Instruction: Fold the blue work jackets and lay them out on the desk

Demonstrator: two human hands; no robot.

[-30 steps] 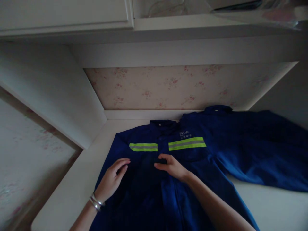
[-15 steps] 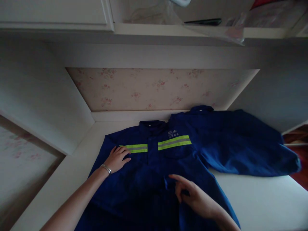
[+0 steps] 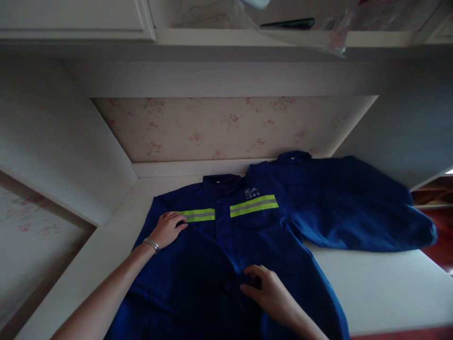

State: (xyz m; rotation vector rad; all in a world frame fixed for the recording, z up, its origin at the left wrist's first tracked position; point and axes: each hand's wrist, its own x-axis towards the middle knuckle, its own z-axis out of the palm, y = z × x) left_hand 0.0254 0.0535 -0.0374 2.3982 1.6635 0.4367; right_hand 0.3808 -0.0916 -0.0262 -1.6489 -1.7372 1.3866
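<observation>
Jacket: a blue work jacket (image 3: 226, 255) lies front-up on a white table (image 3: 382, 288), collar toward the back wall, its lower end running out of view at the bottom.
Stripes: two yellow-green reflective stripes (image 3: 254, 205) cross the chest, one either side of the front placket; small white print sits just above the right-hand one.
Left hand: the left hand (image 3: 166, 229) lies palm-down on the jacket's chest at the left end of the left stripe, fingers lightly spread and flat on the cloth, gripping nothing. A bracelet (image 3: 151, 244) circles the wrist.
Right hand: the right hand (image 3: 264, 290) sits low on the front, beside the placket; its fingers are curled with the tips at a fold of cloth, but it is too dark to tell whether they pinch it.
Second jacket: another blue jacket (image 3: 347, 208) lies to the right, its collar against the wall and its near edge overlapping the first.
Surroundings: floral wallpaper (image 3: 226, 127) backs the table; a white shelf (image 3: 247, 38) runs overhead with a dark object (image 3: 286, 23) on it.
</observation>
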